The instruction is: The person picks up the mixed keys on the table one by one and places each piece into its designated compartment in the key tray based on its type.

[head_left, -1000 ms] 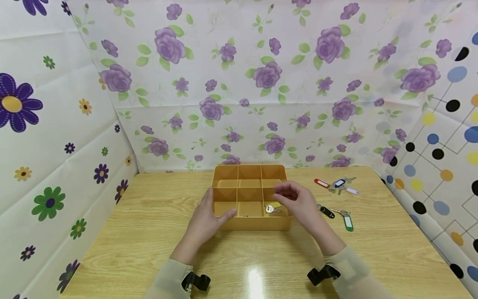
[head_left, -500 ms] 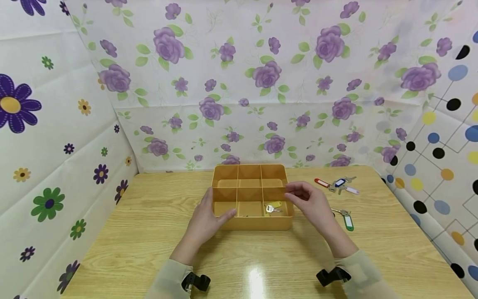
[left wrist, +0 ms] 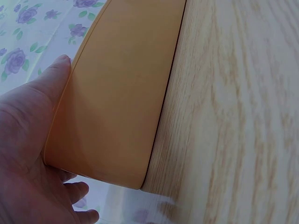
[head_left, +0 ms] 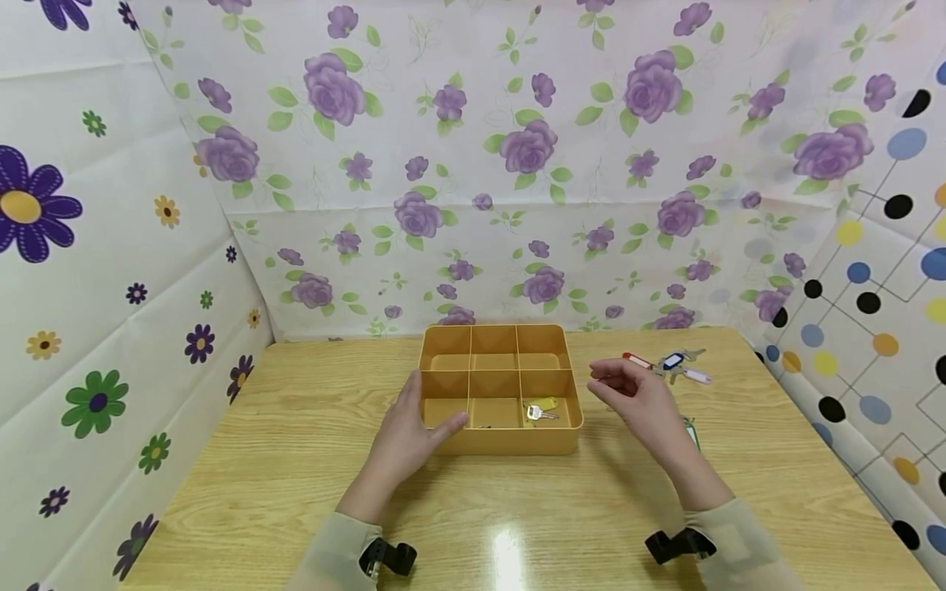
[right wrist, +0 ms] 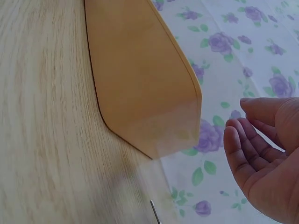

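left hand spread, touching organizer | right hand half-open, empty; bunched tagged keys just beyond it | risk: crowding may snag several together

Looks like a small staged filming booth, prob. indoors; bldg. type can't be told. Printed sheets close in 3 sides of a wood-grain surface. Back sheet: white w/ purple roses & green lvs. L sheet: white w/ purple, green & yellow-orange flwrs. R sheet: white w/ blk., blue, yellow & orange dots, some joined by thin lines. Fold creases run across back & L sheets, so hung material. Bright glare patch low in head view, prob. overhead lamp. Blk. L-wrist unit & blk. R-wrist unit also fit a rec. setup.
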{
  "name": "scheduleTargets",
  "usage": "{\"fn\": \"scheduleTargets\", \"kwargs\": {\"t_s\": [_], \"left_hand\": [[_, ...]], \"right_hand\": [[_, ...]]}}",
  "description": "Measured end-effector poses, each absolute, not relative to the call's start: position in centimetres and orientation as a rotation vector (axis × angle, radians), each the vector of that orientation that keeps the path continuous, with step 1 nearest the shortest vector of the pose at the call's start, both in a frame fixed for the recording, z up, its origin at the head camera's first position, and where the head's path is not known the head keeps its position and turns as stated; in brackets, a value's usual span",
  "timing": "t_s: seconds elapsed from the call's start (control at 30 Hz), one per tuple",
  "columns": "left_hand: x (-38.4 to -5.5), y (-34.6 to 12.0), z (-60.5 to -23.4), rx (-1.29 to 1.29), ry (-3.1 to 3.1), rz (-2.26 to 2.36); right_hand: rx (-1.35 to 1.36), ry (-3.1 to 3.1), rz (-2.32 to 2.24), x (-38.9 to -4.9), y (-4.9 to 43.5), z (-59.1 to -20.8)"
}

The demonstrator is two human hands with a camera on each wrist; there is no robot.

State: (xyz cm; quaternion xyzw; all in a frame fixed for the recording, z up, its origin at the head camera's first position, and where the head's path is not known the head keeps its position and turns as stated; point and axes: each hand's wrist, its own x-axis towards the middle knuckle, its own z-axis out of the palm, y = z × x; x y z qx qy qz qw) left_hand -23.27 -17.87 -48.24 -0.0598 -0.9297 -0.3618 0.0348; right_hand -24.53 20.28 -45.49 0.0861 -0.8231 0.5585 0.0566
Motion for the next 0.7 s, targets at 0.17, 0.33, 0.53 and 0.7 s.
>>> {"fn": "scheduleTargets", "kwargs": {"t_s": [0.17, 0.33, 0.53, 0.7], "left_hand": [[-23.3, -17.9, -48.2, -0.186, -2.856, -1.109], [-23.2, -17.9, -48.2, -0.183, -2.859, -1.114], [-23.2, -17.9, -48.2, -0.179, -2.863, -1.128], [-23.2, -17.9, -48.2, -0.175, -2.865, -1.131]], "right_hand": [[0.249, -2.514, 1.638, -24.5, 21.2, -45.6], [0.244, -2.525, 1.572, -24.5, 21.9, -45.9], [0.227, -2.555, 1.535, -24.7, 22.6, -46.2], [0.185, -2.611, 1.481, -25.1, 23.5, -46.4]]}}
